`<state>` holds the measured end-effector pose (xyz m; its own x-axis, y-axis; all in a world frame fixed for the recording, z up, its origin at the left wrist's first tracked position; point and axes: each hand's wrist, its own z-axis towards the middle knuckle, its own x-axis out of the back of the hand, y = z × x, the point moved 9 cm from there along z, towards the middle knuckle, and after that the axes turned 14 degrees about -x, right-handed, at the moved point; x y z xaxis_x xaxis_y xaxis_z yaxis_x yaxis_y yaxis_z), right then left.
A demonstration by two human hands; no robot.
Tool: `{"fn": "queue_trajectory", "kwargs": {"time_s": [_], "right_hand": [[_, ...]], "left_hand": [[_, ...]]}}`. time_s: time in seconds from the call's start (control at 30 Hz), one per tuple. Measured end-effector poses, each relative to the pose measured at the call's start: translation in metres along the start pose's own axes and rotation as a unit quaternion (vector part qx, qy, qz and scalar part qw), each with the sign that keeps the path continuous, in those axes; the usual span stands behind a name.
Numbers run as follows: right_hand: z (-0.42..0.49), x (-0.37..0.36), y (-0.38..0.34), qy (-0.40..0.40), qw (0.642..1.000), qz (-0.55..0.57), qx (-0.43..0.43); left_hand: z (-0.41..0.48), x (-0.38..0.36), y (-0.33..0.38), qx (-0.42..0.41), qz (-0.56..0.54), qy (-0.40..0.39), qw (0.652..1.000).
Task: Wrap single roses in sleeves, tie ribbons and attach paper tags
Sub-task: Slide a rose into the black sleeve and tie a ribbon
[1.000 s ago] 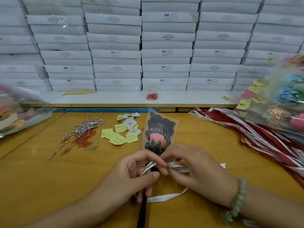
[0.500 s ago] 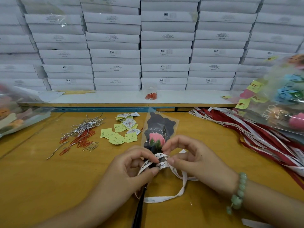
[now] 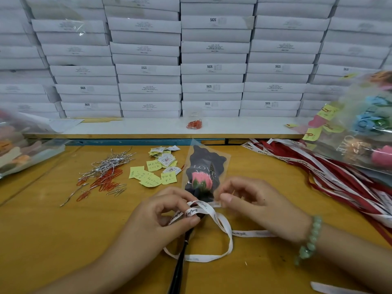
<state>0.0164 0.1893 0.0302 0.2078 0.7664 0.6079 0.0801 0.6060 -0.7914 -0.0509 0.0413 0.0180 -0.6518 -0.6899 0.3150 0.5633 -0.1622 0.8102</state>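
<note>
A pink rose (image 3: 202,183) lies in a clear sleeve with a black "LOVE YOU" liner (image 3: 206,164) on the yellow table (image 3: 63,240), its dark stem (image 3: 180,264) pointing toward me. A white printed ribbon (image 3: 226,228) crosses the sleeve's neck and trails in a wide loop over the stem. My left hand (image 3: 165,219) pinches a small ribbon loop between thumb and forefinger. My right hand (image 3: 256,204), fingers curled, holds the ribbon's other side beside the sleeve's lower edge; the tail runs under its palm.
Yellow paper tags (image 3: 151,177) and a heap of silver ties and orange paper clips (image 3: 104,175) lie to the left. Red and white ribbons (image 3: 339,175) and a bag of wrapped roses (image 3: 369,132) fill the right. Another bag (image 3: 19,149) lies far left. Stacked white boxes (image 3: 212,68) stand behind.
My hands have drawn apart at the sleeve's neck. The ribbon, bunched between them before, now stands up in a small loop in my left fingers, and its tail has spread into a wide loop.
</note>
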Motion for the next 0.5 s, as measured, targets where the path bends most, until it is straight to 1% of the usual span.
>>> {"fn": "queue_trajectory", "kwargs": {"time_s": [0.13, 0.23, 0.33, 0.5], "right_hand": [[0.001, -0.015, 0.007, -0.076, 0.994, -0.082, 0.016], [-0.001, -0.024, 0.007, -0.142, 0.984, -0.104, 0.030], [-0.003, -0.027, 0.010, -0.176, 0.974, -0.139, 0.038], [0.002, -0.023, 0.015, -0.208, 0.975, -0.069, 0.020]], "left_hand": [[0.005, 0.008, 0.004, -0.003, 0.033, -0.013, 0.999], [0.009, 0.014, 0.011, -0.018, 0.066, -0.025, 0.997], [0.012, 0.016, 0.017, -0.029, 0.091, -0.058, 0.994], [0.017, 0.015, 0.025, -0.029, 0.111, -0.132, 0.985]]}}
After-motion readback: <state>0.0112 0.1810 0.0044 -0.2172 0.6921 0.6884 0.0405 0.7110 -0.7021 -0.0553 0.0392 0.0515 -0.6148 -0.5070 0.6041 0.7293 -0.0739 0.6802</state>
